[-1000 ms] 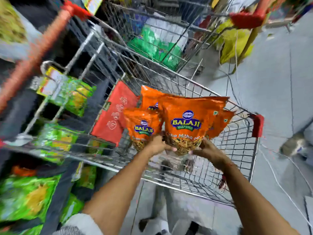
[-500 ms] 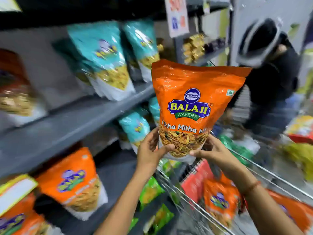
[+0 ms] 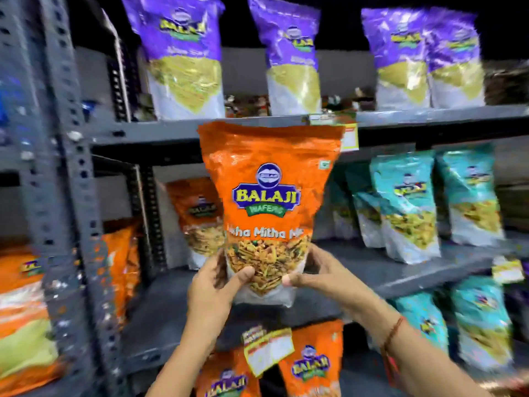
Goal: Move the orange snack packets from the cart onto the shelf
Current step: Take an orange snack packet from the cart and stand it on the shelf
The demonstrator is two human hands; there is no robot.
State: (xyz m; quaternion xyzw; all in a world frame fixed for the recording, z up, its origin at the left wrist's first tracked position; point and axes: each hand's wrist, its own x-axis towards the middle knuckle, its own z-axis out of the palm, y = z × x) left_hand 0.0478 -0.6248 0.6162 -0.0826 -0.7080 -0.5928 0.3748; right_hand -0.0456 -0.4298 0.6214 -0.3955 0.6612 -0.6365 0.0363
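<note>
I hold one orange snack packet (image 3: pixel 269 196) upright in front of the grey metal shelf (image 3: pixel 386 275). My left hand (image 3: pixel 217 285) grips its lower left corner, and my right hand (image 3: pixel 317 270) grips its lower right corner. The packet hangs in the air just before the middle shelf board. Another orange packet (image 3: pixel 197 219) stands on that board behind it, at the left. More orange packets (image 3: pixel 312 365) stand on the board below. The cart is out of view.
Purple packets (image 3: pixel 186 55) fill the top board and teal packets (image 3: pixel 406 207) stand at the right of the middle and lower boards. A perforated grey upright (image 3: pixel 65 196) rises at the left, with orange packets (image 3: pixel 23 310) beyond it. Price tags (image 3: pixel 269 351) hang on the shelf edges.
The packet came up out of the cart and swung round to face the shelf. Both hands kept their hold on its bottom corners; the cart left the view.
</note>
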